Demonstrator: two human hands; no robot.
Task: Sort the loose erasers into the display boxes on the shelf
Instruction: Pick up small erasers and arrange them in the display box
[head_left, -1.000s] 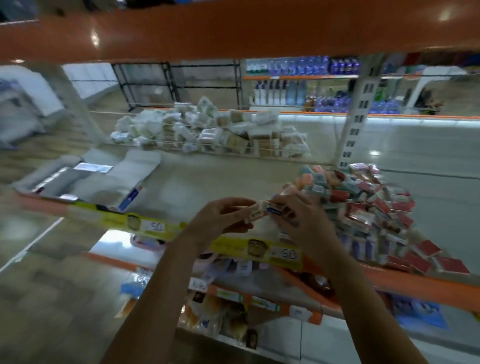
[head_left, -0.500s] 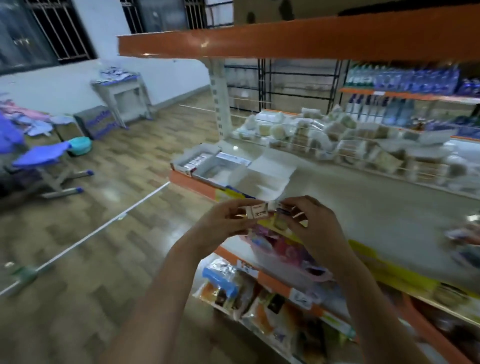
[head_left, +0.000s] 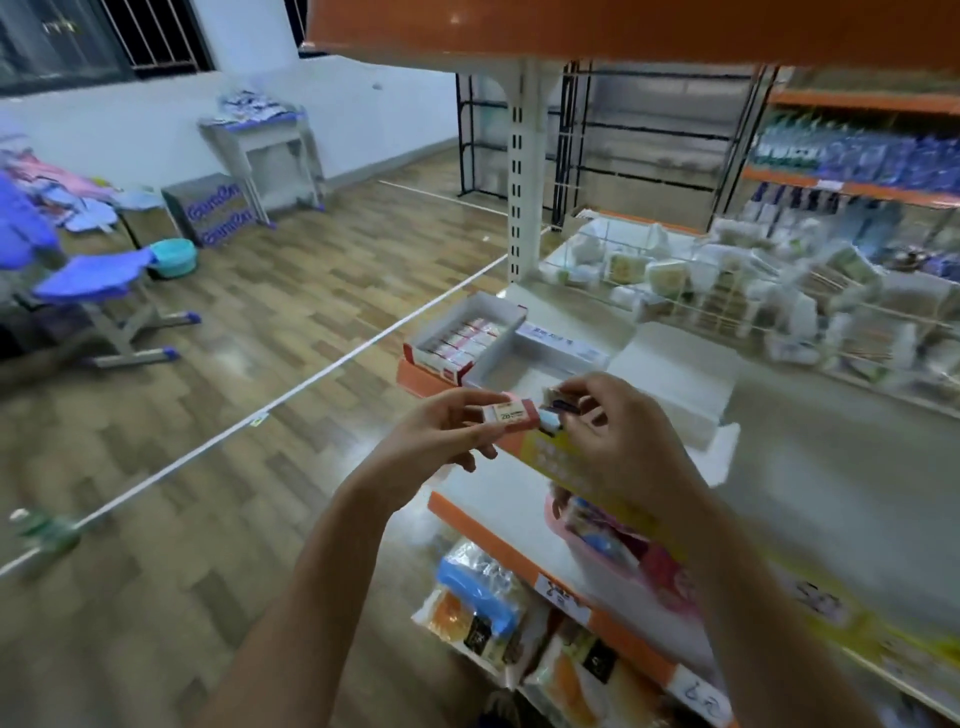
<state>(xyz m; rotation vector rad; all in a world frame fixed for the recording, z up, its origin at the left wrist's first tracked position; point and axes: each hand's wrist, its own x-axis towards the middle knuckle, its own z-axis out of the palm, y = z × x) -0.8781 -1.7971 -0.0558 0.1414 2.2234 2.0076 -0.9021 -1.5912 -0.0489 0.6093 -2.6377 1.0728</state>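
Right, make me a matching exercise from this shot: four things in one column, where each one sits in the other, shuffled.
Things
1. pink eraser
2. red display box
3. teal basin
4. blue packet

Places
A. on the wooden floor by the wall
B. on the lower shelf
C. held in the left hand
D. at the shelf's near corner, holding rows of erasers

Pairs: 1-C, 2-D, 3-A, 4-B

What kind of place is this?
Probably a small shop: orange-edged metal shelving with paper price labels, a white display box of pink erasers, and rows of blue bottles behind.
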